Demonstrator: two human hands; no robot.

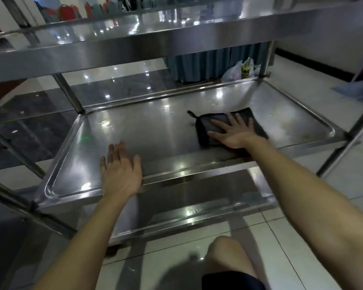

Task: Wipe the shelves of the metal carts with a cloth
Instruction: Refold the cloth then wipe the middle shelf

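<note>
The person crouches low in front of the cart (69, 95), one bare knee (226, 254) showing at the bottom above the tiled floor (291, 237). Both arms reach in over the middle shelf (145, 130), a shiny steel tray with a raised rim and rounded corners. The right hand (237, 135) lies flat on the cloth (204, 130), fingers straight and spread wide, palm down, pressing rather than gripping. The cloth is dark, folded into a rough rectangle, and sits on the right half of the middle shelf, nearer its back than its front, with a small loop (192, 114) sticking out at its far left corner. The left hand (122, 170) is well apart from it, flat on the front left part of the same shelf, fingers straight and close together, pointing away from the person, thumb out along the front rim; it holds nothing. A few wet spots gleam on the steel behind the cloth. The top shelf (155, 45) runs across overhead, throwing back ceiling lights, and the bottom shelf (176, 206) shows below the front rim. Beyond the cart a pleated teal drape (208, 61) hangs to the floor, with a plastic bag (241, 70) just beside it.
</note>
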